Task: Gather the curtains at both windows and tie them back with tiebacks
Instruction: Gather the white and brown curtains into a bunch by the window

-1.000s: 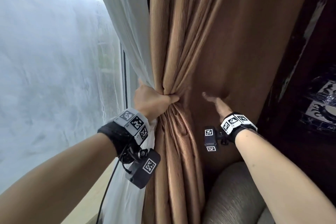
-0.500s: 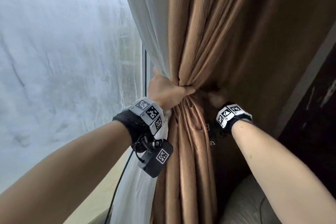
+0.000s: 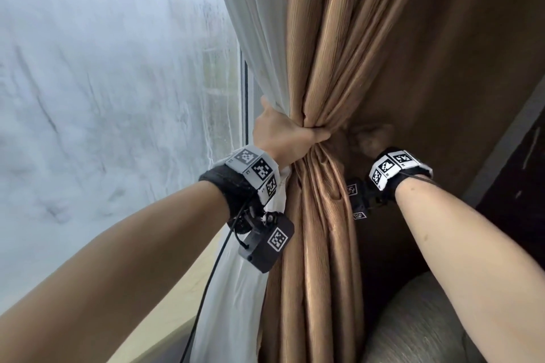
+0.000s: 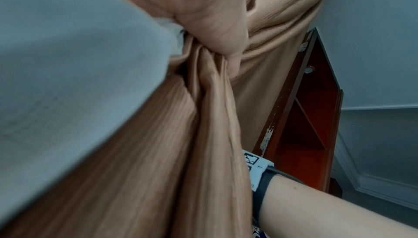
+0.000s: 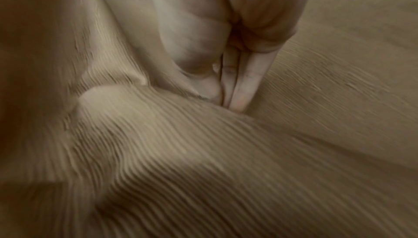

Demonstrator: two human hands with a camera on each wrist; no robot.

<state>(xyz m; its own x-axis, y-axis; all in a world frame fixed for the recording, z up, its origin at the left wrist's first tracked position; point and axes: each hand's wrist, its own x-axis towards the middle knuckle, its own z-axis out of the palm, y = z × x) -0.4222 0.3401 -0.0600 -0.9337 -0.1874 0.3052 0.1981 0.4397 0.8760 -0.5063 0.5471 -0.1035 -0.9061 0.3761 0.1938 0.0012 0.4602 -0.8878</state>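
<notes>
A brown ribbed curtain (image 3: 330, 53) hangs beside a white sheer curtain (image 3: 259, 23). My left hand (image 3: 289, 135) grips both, bunched into one bundle at mid height. The left wrist view shows the left hand (image 4: 203, 18) wrapped round the brown folds (image 4: 214, 116), with the sheer (image 4: 68, 63) to its left. Just right of the bundle, my right hand (image 3: 370, 140) sits in shadow against the curtain. In the right wrist view its straight fingers (image 5: 239, 88) press into a crease of the brown fabric (image 5: 203, 152). No tieback is in view.
The window glass (image 3: 103, 97) fills the left, with a pale sill (image 3: 177, 303) below it. A grey upholstered cushion (image 3: 427, 318) sits low on the right. A dark red wooden shelf (image 4: 305, 116) stands right of the curtain.
My right hand has moved from lying flat on the curtain's front into the shadowed fold beside the bundle. My left hand keeps its grip.
</notes>
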